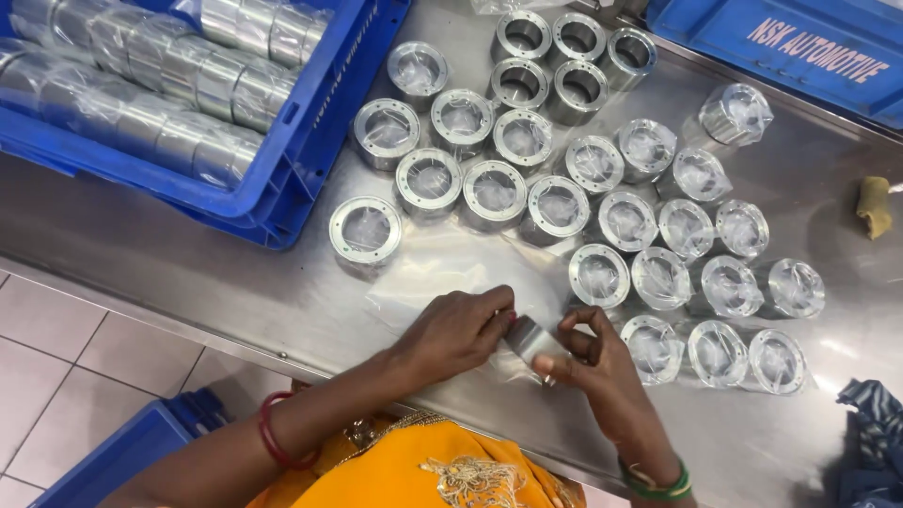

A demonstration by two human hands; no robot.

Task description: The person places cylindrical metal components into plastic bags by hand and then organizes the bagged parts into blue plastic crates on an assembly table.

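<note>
Near the front edge of the steel surface (188, 273), both hands clamp on one metal ring (530, 339): the left hand (458, 329) pinches its side, the right hand (593, 362) cups it from below. A clear plastic bag (442, 273) lies flat just behind them. Wrapped rings (658, 245) (each in clear film) stand in rows toward the right edge, and a blue crate (282, 179) sits at the far left corner.
</note>
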